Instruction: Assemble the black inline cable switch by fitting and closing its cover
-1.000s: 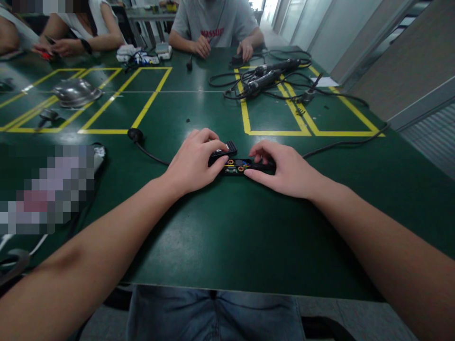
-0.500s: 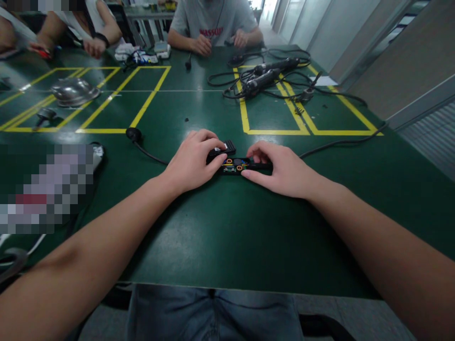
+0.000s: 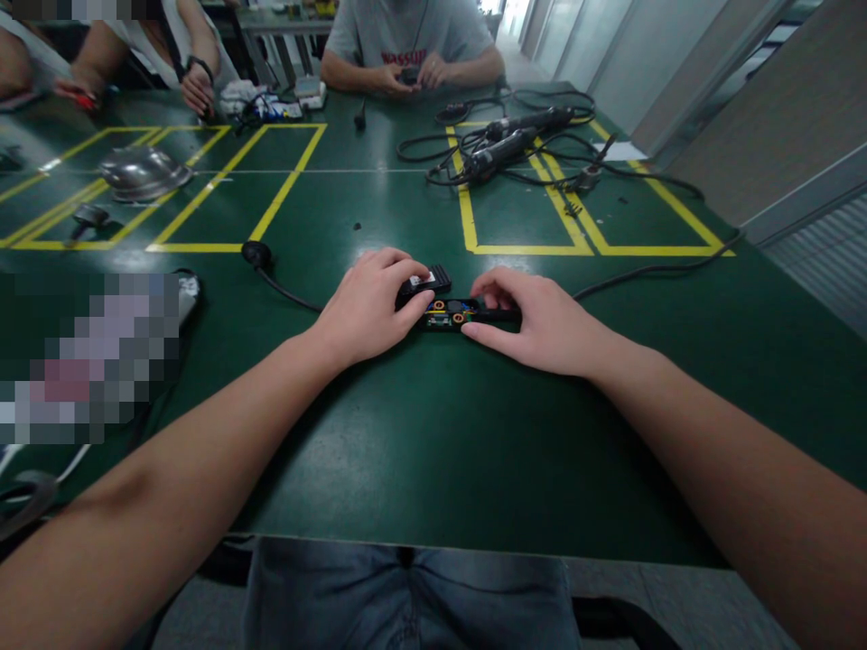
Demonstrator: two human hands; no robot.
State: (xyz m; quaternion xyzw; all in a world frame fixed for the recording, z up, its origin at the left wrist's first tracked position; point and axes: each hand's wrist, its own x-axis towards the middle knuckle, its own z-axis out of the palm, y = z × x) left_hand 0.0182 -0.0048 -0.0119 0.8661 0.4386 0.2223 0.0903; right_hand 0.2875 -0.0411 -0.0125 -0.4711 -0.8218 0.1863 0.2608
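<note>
Between my hands on the green table lies an opened black electronics housing [image 3: 443, 318], showing a circuit board, copper-coloured coils and thin wires. My left hand [image 3: 369, 307] curls over its left end, with the thumb at the board's edge. Just behind, the fingers of that hand rest by a ribbed black cover [image 3: 439, 277] with a white label, lying apart from the housing. My right hand [image 3: 538, 320] grips the housing's right end between thumb and bent fingers; some fingertips are hidden. Black cables emerge from behind both hands, the left one ending in a round black plug [image 3: 256, 253].
Black corded tools [image 3: 501, 153] lie tangled at back right among yellow tape outlines. A metal bowl [image 3: 144, 173] sits back left, with a small black part [image 3: 88, 217] before it. A pixelated object [image 3: 101, 352] is at left. Co-workers sit across the table [image 3: 379, 433].
My hands and the housing hold nearly still; the view shifts slightly. Across the table, one co-worker's hands have come together around a small dark object, and another's wristbanded hand has shifted.
</note>
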